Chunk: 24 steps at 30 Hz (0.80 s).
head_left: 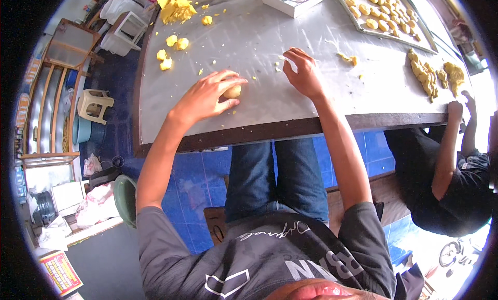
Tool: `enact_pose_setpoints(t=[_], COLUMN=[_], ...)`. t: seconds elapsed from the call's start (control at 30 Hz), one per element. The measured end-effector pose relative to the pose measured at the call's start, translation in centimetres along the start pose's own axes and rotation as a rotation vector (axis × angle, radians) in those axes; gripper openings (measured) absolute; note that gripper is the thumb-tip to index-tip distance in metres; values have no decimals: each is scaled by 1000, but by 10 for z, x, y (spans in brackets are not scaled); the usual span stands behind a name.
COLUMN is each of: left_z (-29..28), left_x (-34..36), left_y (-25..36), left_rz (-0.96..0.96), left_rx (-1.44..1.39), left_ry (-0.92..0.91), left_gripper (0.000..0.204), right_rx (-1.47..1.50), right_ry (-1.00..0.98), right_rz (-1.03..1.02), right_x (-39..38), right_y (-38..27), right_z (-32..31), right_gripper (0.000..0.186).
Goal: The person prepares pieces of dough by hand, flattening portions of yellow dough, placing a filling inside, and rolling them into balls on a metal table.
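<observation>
My left hand [207, 96] rests on the metal tabletop, its thumb and fingers curved around a pale yellow dough ball [232, 91]. To the right, my right hand [304, 74] is held over the table with nothing in it, fingers slightly bent and thumb apart. Small dough crumbs lie between and around the hands. Beyond my left hand sit a few yellow lumps [181, 43], with a larger crumbly yellow mass [176, 7] at the far left.
A tray of small shaped dough pieces [386, 15] lies far right, near a white box [293, 2]. Rougher dough lumps [425, 74] are at the right edge, where a co-worker's hands [459, 108] reach in. The table has a dark wooden edge [249, 132].
</observation>
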<state>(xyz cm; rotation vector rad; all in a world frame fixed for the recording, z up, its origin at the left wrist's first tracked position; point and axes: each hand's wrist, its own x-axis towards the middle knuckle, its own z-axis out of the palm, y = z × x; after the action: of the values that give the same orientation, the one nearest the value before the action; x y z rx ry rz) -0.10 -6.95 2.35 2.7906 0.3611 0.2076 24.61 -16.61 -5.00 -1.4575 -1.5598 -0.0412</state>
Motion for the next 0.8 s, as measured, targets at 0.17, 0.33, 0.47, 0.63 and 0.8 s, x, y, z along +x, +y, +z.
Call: enact_pose_setpoints(t=[0.17,0.33,0.47,0.63,0.8], left_z=[-2,-3,4,4,15], left_x=[-5,-9,-8,-14,2], left_y=[-3,-11,-7,-18,4], left_rz=[-31,2,-97,-69,-33], left_rx=[85,93,159,183,-133], left_ry=[-62,-93,6,35,429], left_gripper=[36,34,35,37,35], right_rx=[-3,-9,-24,-16,-10], right_ry=[-7,-23,-55,-51,-24], right_rz=[-11,11,29,20,13], right_x=[-1,-2,-1,0,0], right_y=[3,1,3,-1,1], right_z=[4,5,2,3,1], right_gripper=[18,20,20,19,18])
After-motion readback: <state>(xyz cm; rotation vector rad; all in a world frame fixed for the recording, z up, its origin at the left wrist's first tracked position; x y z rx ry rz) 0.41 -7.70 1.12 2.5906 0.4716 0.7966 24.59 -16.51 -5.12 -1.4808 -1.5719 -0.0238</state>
